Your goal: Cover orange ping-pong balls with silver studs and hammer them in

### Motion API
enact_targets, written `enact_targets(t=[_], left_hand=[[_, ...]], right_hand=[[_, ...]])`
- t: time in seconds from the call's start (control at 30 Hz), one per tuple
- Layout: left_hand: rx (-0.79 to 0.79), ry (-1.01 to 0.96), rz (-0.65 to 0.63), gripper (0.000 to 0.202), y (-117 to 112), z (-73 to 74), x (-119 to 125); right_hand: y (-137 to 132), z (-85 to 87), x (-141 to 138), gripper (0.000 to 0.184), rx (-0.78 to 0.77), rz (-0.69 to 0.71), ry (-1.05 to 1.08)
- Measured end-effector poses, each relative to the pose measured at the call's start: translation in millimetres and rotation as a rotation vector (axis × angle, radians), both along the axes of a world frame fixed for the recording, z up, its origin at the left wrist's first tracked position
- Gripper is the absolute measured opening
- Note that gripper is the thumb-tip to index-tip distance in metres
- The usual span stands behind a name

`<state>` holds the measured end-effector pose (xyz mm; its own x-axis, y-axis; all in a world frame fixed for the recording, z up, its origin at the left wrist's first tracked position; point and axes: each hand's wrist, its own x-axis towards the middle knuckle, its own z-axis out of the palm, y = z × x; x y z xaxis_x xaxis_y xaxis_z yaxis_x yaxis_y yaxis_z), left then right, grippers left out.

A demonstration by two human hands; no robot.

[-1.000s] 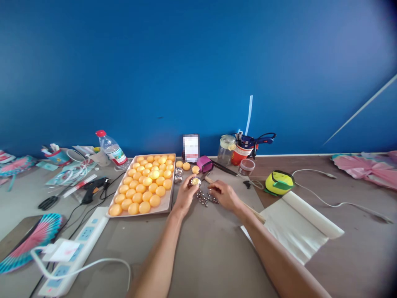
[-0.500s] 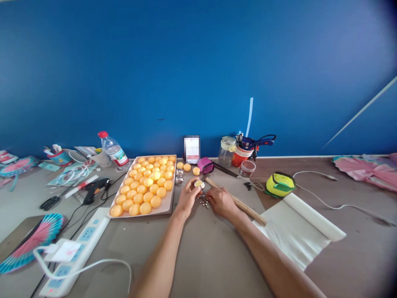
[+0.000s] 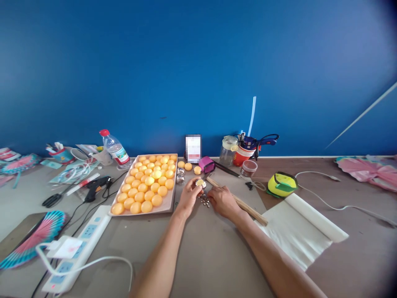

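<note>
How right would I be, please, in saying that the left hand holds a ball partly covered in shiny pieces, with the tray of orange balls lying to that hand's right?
One detail is off: the tray of orange balls lies to the left of the left hand, as the head view shows. That hand does hold a ball partly covered in shiny pieces.

The left hand [image 3: 187, 198] hides much of the silver-studded yellow ball [image 3: 200, 183] it holds. Whether the right hand's [image 3: 222, 201] curled, concealed fingertips grip anything cannot be told; that hand also covers part of the wooden stick [image 3: 252, 213]. Between the hands, the metal beads [image 3: 205, 202] are too small to tell apart. Beyond, the phone's [image 3: 193, 149] screen is pixelated. Far left, the pleated fan [image 3: 39, 238] is cut off.
</note>
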<state>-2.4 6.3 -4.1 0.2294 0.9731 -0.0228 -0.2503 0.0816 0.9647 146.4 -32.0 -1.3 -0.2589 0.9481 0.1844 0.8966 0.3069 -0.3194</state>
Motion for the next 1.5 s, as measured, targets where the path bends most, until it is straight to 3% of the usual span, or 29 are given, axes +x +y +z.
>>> enact_targets(t=[0.17,0.4,0.5,0.67,0.83,1.0,1.5], left_hand=[[0.001,-0.027,-0.005,0.039,-1,1.7,1],[0.010,-0.041,-0.029,0.038,-2,3.0,1],[0.012,-0.039,-0.025,0.037,-1,2.2,2],[-0.003,-0.049,-0.024,0.038,-1,2.0,1],[0.012,-0.037,-0.020,0.036,-1,0.4,1],[0.016,-0.031,-0.023,0.035,-1,0.9,1],[0.023,-0.002,-0.114,0.036,-9,10.0,3]], right_hand=[[1,-3.4,2,0.013,0.068,-0.075,0.285],[4,-8.1,2,0.007,-0.065,-0.129,0.679],[6,-10.4,3,0.013,-0.166,-0.125,0.866],[8,-6.0,5,0.013,-0.163,-0.131,0.897],[7,1.5,4,0.012,-0.240,-0.204,1.151],[5,5.9,2,0.020,-0.368,-0.084,1.376],[7,3.1,-3,0.014,-0.211,-0.167,1.230]])
